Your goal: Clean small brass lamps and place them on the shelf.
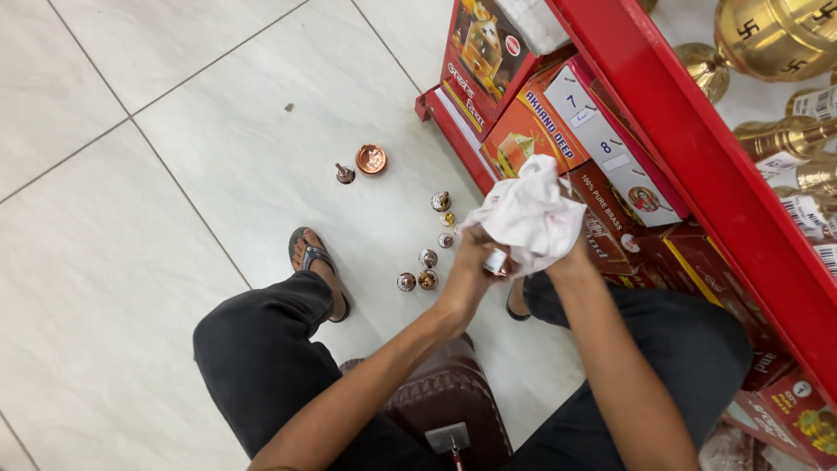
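Note:
My left hand (471,262) grips a small shiny metal piece (495,262), which pokes out below a white, pink-stained cloth (527,214). My right hand (571,253) is mostly hidden under that cloth and holds it bunched around the piece. Both hands are raised above the tiled floor, in front of a red shelf. Several small copper and brass pieces (427,258) stand on the floor just left of my hands. A round copper dish (370,159) and a tiny copper piece (345,174) sit farther away.
The red shelf unit (697,157) on the right holds orange and red cardboard boxes (532,131) below and brass vessels (776,39) above. My sandalled foot (316,266) rests on the white tiles. A dark maroon stool (453,401) is under me.

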